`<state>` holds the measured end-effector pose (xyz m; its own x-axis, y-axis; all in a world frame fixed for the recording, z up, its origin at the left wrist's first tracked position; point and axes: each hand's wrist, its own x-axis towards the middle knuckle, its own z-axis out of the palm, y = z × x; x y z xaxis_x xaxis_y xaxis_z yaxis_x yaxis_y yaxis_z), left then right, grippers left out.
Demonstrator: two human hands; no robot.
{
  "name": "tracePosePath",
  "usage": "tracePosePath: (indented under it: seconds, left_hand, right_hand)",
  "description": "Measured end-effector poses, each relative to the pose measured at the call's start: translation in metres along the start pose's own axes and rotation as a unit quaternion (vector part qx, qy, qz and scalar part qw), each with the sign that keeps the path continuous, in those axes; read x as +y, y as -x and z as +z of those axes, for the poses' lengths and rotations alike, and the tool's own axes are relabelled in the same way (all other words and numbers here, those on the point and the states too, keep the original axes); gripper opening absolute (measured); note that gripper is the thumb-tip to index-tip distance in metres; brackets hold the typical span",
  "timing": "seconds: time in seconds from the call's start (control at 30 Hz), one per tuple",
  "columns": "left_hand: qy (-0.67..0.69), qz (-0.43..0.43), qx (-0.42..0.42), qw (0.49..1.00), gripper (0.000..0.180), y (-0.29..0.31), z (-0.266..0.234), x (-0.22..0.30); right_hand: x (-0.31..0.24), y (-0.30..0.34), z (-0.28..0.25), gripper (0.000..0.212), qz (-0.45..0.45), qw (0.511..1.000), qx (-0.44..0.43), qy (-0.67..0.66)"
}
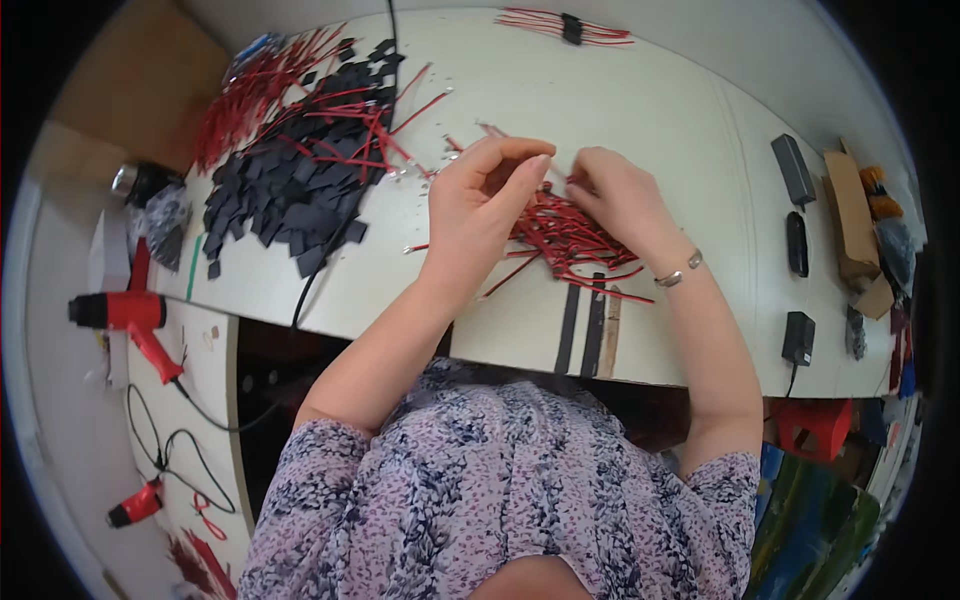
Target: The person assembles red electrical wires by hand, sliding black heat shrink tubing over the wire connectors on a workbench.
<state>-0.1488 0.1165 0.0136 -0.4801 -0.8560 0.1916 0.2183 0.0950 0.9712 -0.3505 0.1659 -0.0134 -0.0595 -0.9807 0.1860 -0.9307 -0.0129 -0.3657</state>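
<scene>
A heap of short red wires (575, 238) with bare or metal-tipped ends lies on the white table, under and between my hands. My left hand (475, 200) is raised over the heap's left side, its thumb and index fingertips brought together in a pinch. My right hand (622, 200), with a metal bracelet at its wrist, is just to the right, fingers curled and closed over the wires. Anything in either pinch is too small or hidden to make out. Left of my left hand, a large pile of black rectangular pieces (290, 190) has loose red wires across it.
More red wires (250, 95) lie at the far left, and a bundled set (572, 28) at the back. A black cable (345, 225) crosses the black pile. Black adapters (793, 170) and a cardboard box (850, 215) stand right. A red heat gun (135, 315) is at the left.
</scene>
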Motion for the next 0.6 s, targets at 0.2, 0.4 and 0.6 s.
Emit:
tracePosePath:
  seconds: [0.2,0.4,0.6]
  left_hand:
    - [-0.301,0.098,0.074,0.946,0.016,0.023,-0.111,0.021]
    - [-0.589,0.005,0.076,0.805,0.026,0.038,-0.189,0.020]
    - [-0.570,-0.007,0.077,0.818,0.022,0.029,-0.187,0.003]
  right_hand:
    - [-0.015,0.016,-0.019,0.019,0.128,0.927,0.165,-0.312]
    - [-0.011,0.025,-0.011,0.018,0.154,0.896,0.199,-0.367]
    - [-0.007,0.030,-0.014,0.016,0.163,0.897,0.170,-0.374]
